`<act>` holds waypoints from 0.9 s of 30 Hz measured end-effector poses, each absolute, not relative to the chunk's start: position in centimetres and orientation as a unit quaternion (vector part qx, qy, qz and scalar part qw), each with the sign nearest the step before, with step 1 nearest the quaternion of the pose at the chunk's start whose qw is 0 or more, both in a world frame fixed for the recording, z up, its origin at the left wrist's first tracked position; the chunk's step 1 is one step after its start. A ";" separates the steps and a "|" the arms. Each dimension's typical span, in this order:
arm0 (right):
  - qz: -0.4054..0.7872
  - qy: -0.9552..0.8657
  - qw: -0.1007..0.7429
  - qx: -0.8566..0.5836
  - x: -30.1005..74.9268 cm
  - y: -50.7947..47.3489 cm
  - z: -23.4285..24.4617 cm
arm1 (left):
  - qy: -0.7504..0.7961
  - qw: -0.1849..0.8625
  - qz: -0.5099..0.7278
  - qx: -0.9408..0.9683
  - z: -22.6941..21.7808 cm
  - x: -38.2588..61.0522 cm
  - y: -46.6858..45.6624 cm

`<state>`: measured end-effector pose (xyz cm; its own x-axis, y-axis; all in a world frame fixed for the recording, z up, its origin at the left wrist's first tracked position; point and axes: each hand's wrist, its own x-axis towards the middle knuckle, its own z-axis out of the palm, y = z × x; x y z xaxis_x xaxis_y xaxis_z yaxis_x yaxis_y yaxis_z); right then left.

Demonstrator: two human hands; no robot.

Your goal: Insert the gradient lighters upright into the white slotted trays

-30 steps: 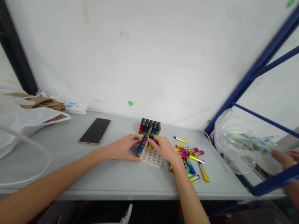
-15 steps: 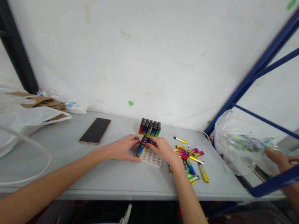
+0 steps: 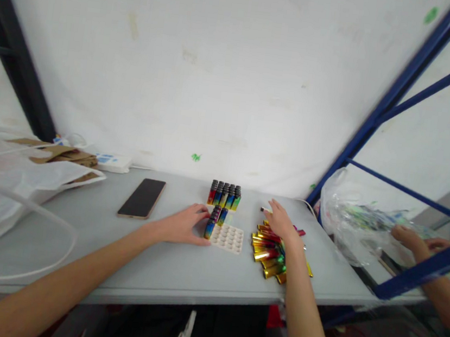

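A white tray with round holes (image 3: pixel 229 238) lies on the grey table (image 3: pixel 164 265); a few upright colourful lighters (image 3: pixel 214 221) stand along its left side. My left hand (image 3: pixel 183 224) rests flat against the tray's left edge, fingers touching those lighters. My right hand (image 3: pixel 279 221) reaches over a loose pile of colourful lighters (image 3: pixel 268 248) to the right of the tray, fingers stretched out, holding nothing that I can see. A full block of upright lighters (image 3: pixel 225 195) stands behind the tray.
A dark phone (image 3: pixel 142 197) lies to the left. White plastic bags (image 3: pixel 9 186) and cardboard fill the far left. A blue rack frame (image 3: pixel 383 117) stands at right; beyond it another person's hands (image 3: pixel 417 241) work at a clear plastic bag (image 3: pixel 350 216).
My right hand has left the tray and moved right, over the loose lighter pile. Another lighter now stands in the tray. My left hand has stayed in place.
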<state>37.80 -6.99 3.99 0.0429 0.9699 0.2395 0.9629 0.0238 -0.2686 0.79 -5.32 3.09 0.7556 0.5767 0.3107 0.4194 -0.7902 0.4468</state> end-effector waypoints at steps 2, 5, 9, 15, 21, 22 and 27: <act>0.043 -0.691 0.139 -0.709 38.8 -6.8 3.2 | 0.269 0.178 0.219 0.921 3.2 0.8 -5.4; 0.060 -0.714 0.118 -0.687 39.2 -6.5 2.6 | 0.273 0.177 0.217 0.920 3.3 0.8 -5.5; 0.032 -0.714 0.122 -0.689 38.7 -6.3 2.5 | 0.276 0.172 0.212 0.922 3.4 0.8 -5.5; 0.013 -0.729 0.152 -0.667 37.7 -6.9 3.5 | 0.277 0.181 0.211 0.920 3.4 0.8 -5.4; 0.128 -0.688 0.410 -0.585 35.6 -7.7 5.8 | 0.281 0.185 0.213 0.918 3.1 0.7 -5.2; 0.180 -0.682 0.439 -0.557 35.1 -7.9 6.1 | 0.277 0.184 0.214 0.918 3.0 0.7 -5.2; 0.369 -0.627 0.497 -0.473 32.2 -9.6 7.9 | 0.266 0.177 0.231 0.919 2.8 0.7 -5.1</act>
<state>32.17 -9.55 7.94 -0.0582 0.9596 0.2751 0.2262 0.2811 -0.9326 0.74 -5.11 2.76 0.7515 0.5705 0.3313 0.4067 -0.7960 0.4483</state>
